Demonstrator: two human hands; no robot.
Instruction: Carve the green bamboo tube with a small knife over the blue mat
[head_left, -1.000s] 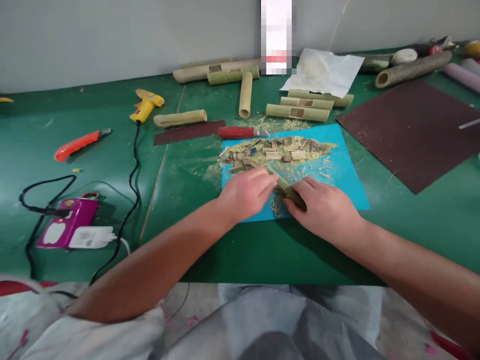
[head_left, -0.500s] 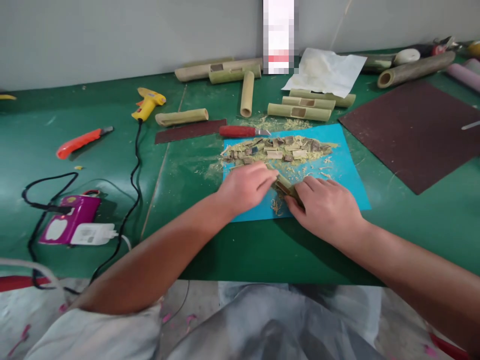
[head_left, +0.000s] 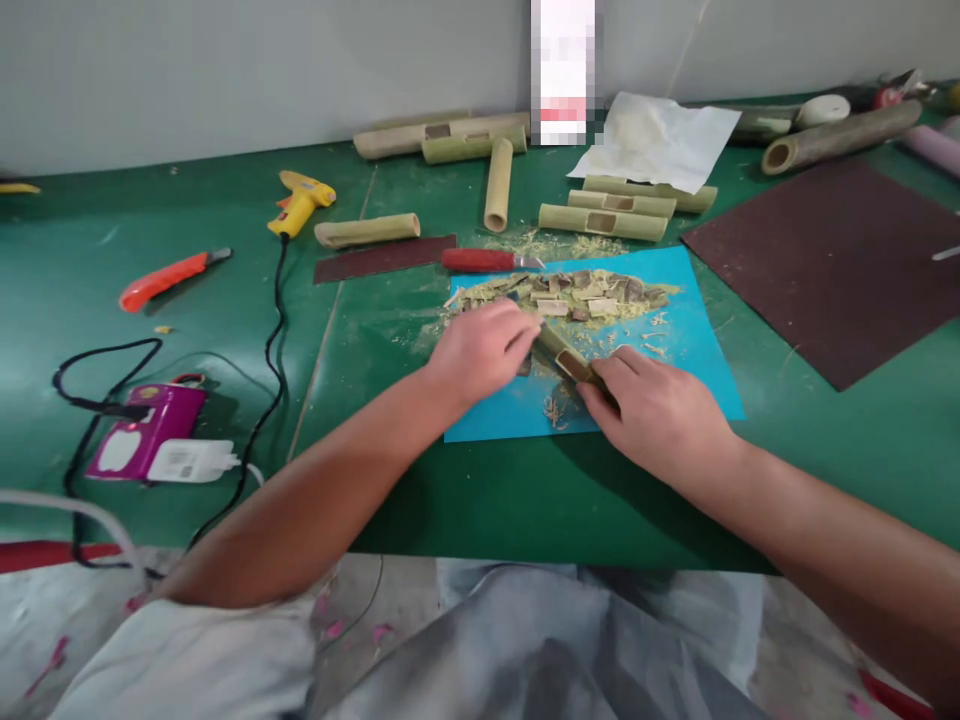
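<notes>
My right hand (head_left: 660, 405) is wrapped around the near end of a short bamboo tube (head_left: 556, 348), which lies slantwise over a blue sheet (head_left: 495, 420). A rectangular opening is cut in the tube's upper side. By the tube's far end, my left hand (head_left: 484, 345) is closed with its fingers pressed together; what they hold is hidden. Just beyond both hands, a heap of bamboo chips and shavings (head_left: 577, 295) covers the back of the sheet. A red-handled carving knife (head_left: 480, 260) rests at the sheet's far left corner.
Several cut bamboo tubes (head_left: 604, 222) lie farther back, near a white paper (head_left: 660, 140). To the right is a dark brown sheet (head_left: 825, 270). On the left are a yellow glue gun (head_left: 300, 205), an orange utility knife (head_left: 169, 280), and a purple power strip (head_left: 142, 435) with cords.
My left hand has slid away to the left along the tube, so more of the tube and its opening shows. My right hand keeps its hold. The view has shifted slightly.
</notes>
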